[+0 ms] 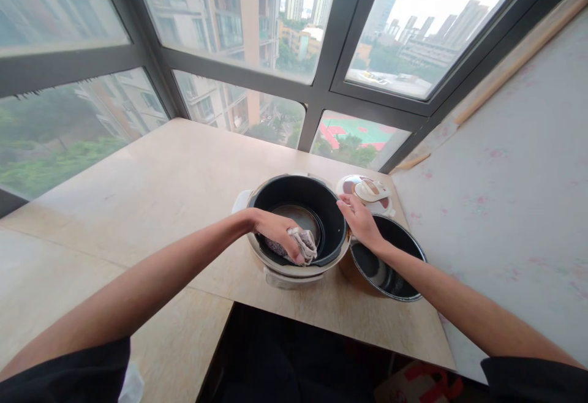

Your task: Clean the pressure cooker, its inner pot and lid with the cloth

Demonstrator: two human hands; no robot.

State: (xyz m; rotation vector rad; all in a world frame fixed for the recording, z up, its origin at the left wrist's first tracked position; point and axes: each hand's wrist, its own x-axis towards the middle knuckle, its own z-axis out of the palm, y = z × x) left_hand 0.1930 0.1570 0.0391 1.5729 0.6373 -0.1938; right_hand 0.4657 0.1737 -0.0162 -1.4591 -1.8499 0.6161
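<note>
My left hand [278,234] is closed on a crumpled, patterned cloth [307,244] and reaches into the electric cooker [271,192]. The cloth lies against the near inner wall of its dark cavity. A pale rim and a white side handle surround the cooker body, and a round metal plate shows at the bottom. At the cooker's right edge, my right hand [361,222] grips the rim with bent fingers. Beneath my right wrist stands the black inner pot [404,241], separate from the cooker. Behind it rests the cooker's lid [367,192], with a white handle on top.
The pale stone-look counter [184,176] ends at a front edge below the cooker. Grey-framed windows [316,109] border the back and left. A flowered wall [505,207] closes in the right side. A red and tan bag [413,384] sits below the counter.
</note>
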